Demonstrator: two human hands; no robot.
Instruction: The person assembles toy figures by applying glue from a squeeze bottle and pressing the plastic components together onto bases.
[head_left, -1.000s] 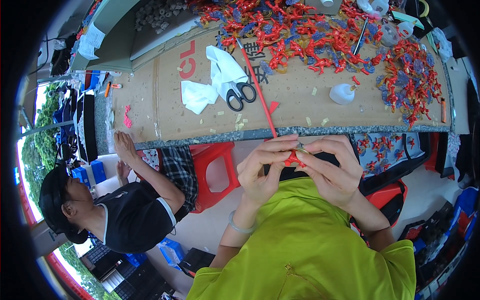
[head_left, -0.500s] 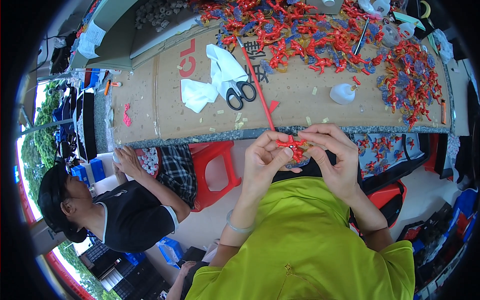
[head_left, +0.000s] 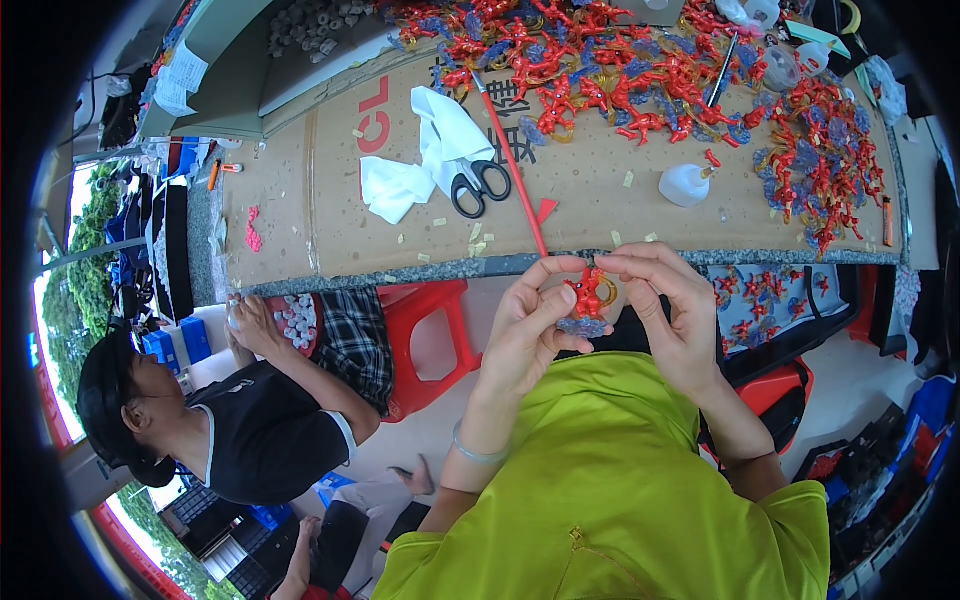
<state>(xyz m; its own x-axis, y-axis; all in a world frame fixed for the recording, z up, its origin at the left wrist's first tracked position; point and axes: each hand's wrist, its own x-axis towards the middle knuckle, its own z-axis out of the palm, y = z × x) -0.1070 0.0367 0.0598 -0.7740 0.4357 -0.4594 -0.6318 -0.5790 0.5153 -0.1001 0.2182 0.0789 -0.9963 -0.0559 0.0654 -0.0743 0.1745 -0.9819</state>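
by the black-handled scissors (head_left: 481, 190), the red-handled paintbrush (head_left: 512, 165) lies with its near end close to the front edge of the counter (head_left: 400, 274), so a careless lift of your left hand (head_left: 528, 325) could knock it. the red figurine (head_left: 590, 297), with its clear blue base (head_left: 582, 327) and amber ring (head_left: 611, 291), is up between your hands, just off that edge; if your left thumb eases, it may drop, and too hard a pinch might strain the thin ring. further right, the small white bottle (head_left: 685, 186) could tip if your right hand (head_left: 682, 318) sweeps across.

your left fingers are clamped on the figurine, thumb against its side. your right thumb stands apart from the fingertips, which reach toward the figurine's top; i cannot tell whether they touch it.
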